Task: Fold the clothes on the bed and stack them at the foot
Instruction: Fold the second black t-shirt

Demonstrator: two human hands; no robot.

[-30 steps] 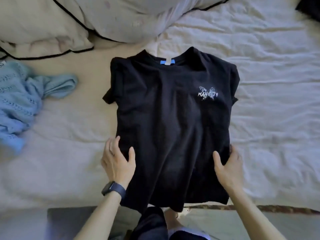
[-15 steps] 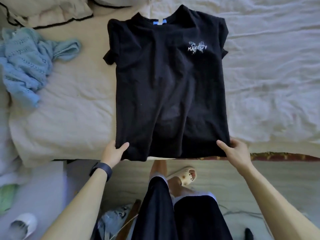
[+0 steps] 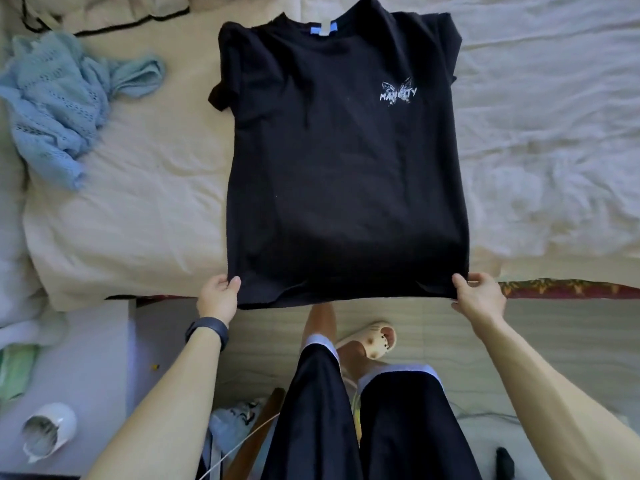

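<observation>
Fingers of left hand, right hand pinch black T-shirt hem
I'd say fold 1 starts next (hem carried toward collar, kept level)

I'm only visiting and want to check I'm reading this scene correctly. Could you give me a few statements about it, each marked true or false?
1. The left hand and right hand each grip a bottom corner of the black T-shirt. True.
2. The T-shirt is folded into a small square. False: it lies spread at full length on the bed.
3. A blue knitted garment lies crumpled left of the T-shirt. True.
4. The white print sits at the hem. False: it is on the chest.
5. The dark wristband is on the right wrist. False: it is on the left.
</observation>
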